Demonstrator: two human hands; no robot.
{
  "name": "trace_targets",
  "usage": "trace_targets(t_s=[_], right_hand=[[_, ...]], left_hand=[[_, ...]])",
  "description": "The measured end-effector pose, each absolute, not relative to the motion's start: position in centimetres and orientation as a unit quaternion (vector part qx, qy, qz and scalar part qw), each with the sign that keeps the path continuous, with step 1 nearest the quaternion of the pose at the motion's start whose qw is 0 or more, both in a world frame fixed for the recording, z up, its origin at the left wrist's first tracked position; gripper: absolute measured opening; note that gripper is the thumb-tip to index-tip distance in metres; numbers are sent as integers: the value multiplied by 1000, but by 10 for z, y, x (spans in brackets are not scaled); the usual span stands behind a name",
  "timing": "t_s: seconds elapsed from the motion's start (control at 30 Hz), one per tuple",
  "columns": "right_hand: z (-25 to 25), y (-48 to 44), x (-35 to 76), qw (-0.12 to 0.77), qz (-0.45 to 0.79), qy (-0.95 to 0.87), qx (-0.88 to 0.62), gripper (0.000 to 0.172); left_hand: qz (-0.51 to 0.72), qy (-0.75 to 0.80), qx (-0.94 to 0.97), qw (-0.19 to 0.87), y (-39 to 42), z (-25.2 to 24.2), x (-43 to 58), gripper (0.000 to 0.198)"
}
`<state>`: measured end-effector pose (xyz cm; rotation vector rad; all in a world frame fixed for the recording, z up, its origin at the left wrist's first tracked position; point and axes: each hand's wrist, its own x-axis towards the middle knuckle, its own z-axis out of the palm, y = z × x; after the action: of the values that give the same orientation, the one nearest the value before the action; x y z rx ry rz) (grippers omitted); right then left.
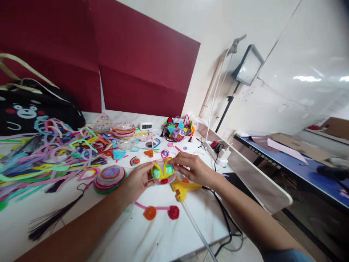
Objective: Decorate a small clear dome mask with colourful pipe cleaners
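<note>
My left hand point(139, 181) and my right hand point(191, 168) both grip a small round pipe-cleaner craft point(163, 172) with yellow loops, two green spirals and a pink rim. They hold it just above the white table point(141, 233), the left hand from its left side and the right hand from its right. Under my right hand lies a yellow glue gun point(183, 188) with a clear glue stick point(196, 230) pointing toward the table's front edge. In front of my hands lies a pink pipe cleaner with an orange and a red spiral end point(160, 212).
A heap of coloured pipe cleaners point(51, 153) covers the left side. A stacked spiral disc point(109, 178), black tassels point(51, 218), small bowls point(124, 129), a digital clock point(146, 126), finished crafts point(178, 130), a power strip point(218, 151) and a black bag point(32, 109) stand around. A blue table point(308, 171) is at right.
</note>
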<state>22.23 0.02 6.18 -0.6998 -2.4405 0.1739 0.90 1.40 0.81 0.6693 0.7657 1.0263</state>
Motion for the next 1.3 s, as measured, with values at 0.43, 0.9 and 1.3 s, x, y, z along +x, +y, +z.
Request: trace_targets(t_s=[0.43, 0.9, 1.3], right_hand=[[61, 9, 225, 298, 111, -911, -262, 20], [62, 14, 226, 253, 77, -928, -263, 19], [64, 18, 223, 173, -85, -956, -223, 17]], left_hand=[[469, 403, 276, 736, 17, 6, 9, 9], [461, 430, 281, 724, 17, 14, 11, 16], [471, 401, 330, 713, 15, 16, 6, 3]])
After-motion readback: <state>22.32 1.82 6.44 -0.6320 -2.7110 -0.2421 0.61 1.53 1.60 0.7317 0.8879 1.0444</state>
